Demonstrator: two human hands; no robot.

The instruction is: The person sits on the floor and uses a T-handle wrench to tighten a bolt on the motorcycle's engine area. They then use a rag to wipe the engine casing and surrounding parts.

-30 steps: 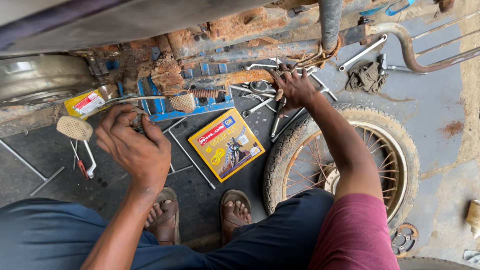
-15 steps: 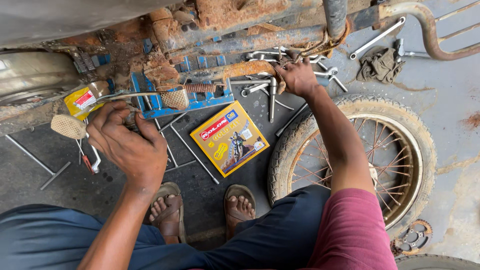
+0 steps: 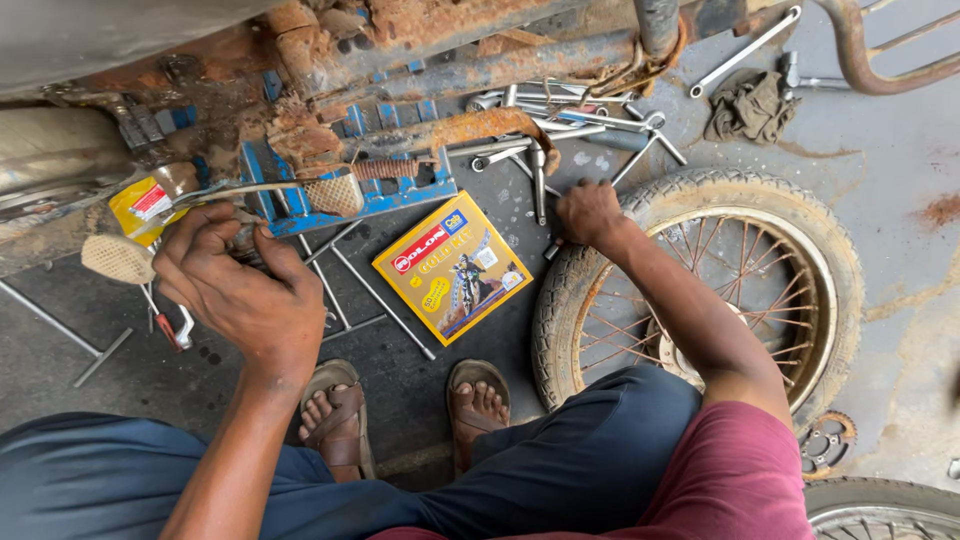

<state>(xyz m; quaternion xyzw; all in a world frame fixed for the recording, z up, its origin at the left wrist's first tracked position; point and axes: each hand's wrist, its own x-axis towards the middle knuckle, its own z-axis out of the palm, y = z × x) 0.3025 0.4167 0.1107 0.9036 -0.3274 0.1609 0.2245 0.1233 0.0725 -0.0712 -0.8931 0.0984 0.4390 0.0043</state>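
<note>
Spoked wheel (image 3: 800, 250): one, right hand (image 3: 590, 213) at tyre edge, grip unclear; left hand (image 3: 240, 290) curled, contents hidden; one yellow box (image 3: 452, 267).

Floor (image 3: 900, 200): flat box (image 3: 452, 268) at centre, between the sandalled feet (image 3: 410, 410) and the frame (image 3: 420, 60). Spoked wheel (image 3: 700, 290) right of the box. Wrenches (image 3: 560, 130) behind the wheel. Rag (image 3: 748, 106) farther right. Rods (image 3: 370, 290) left of the box.
</note>
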